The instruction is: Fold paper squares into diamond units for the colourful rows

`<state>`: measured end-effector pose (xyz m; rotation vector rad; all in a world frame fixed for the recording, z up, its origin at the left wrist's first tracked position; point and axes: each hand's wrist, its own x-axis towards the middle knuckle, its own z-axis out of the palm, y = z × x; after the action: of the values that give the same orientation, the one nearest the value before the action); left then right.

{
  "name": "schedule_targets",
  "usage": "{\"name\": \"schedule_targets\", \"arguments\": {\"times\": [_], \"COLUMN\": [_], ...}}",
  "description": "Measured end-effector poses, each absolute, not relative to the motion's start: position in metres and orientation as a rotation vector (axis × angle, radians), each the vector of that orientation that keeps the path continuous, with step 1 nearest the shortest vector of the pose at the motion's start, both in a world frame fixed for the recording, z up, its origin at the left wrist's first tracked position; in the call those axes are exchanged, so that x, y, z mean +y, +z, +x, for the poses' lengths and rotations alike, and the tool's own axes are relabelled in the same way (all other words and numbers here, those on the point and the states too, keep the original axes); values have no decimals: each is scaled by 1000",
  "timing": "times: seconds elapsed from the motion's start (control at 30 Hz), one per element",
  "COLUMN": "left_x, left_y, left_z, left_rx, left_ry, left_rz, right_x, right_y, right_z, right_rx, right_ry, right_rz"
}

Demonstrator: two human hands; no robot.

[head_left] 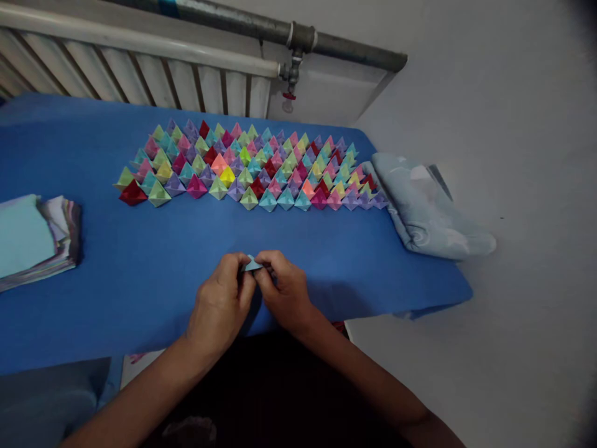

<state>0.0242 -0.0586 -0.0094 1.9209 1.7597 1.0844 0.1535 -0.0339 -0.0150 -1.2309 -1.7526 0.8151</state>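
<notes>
Between both hands is a small folded piece of light blue paper [252,264], held just above the blue-covered table [153,261]. My left hand [222,295] pinches its left side, with the fingers closed. On the right side, my right hand [283,287] grips it between thumb and fingers. The hands nearly meet, so most of the paper is hidden and its exact fold cannot be made out. Beyond them stand many folded paper boats [245,163] in close rows, coloured pink, red, green, yellow, purple and blue.
A stack of coloured paper sheets [28,239] lies at the left, a light blue sheet on top. A folded grey-blue patterned cloth [420,205] lies at the right end. Behind the table are a white radiator [140,53], a metal pipe [247,22] and a valve [293,74].
</notes>
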Motion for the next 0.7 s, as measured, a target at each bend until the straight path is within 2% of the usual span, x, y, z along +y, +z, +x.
{"name": "schedule_targets", "arguments": {"times": [0.27,0.47,0.7], "left_x": [-57,-52,-52], "left_y": [-9,-10,-4], "left_z": [23,23,25], "left_rx": [1564,1531,1321], "left_ry": [1111,1038,1092], "left_rz": [1431,1307,1096], "right_x": [-44,-40,-45], "right_y": [-20,-24,-23], "right_z": [162,167,166], "right_rx": [-1776,-1851,-1652], "right_ry": [694,617,872], "right_rz": [-1097,-1072,-1173]}}
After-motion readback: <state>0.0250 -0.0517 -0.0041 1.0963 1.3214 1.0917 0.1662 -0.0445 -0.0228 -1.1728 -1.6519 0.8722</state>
